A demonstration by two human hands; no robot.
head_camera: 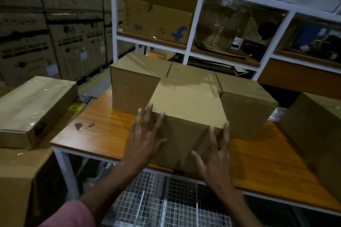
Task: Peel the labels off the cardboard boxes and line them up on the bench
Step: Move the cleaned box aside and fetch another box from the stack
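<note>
Nearest me, my left hand [145,134] lies flat with fingers spread against the near left corner of the front box [186,116], and my right hand [215,155] is spread too, fingertips at its near right edge; neither grip curls round anything. I judge I hold it this way to steady or slide the box, since it overhangs the near edge of the surface [103,134]. No label shows on its visible faces. Behind it three boxes [184,75] stand side by side, touching, a row along the back. Beyond them the white rack [191,29] holds an opened carton [156,22] with a blue logo.
</note>
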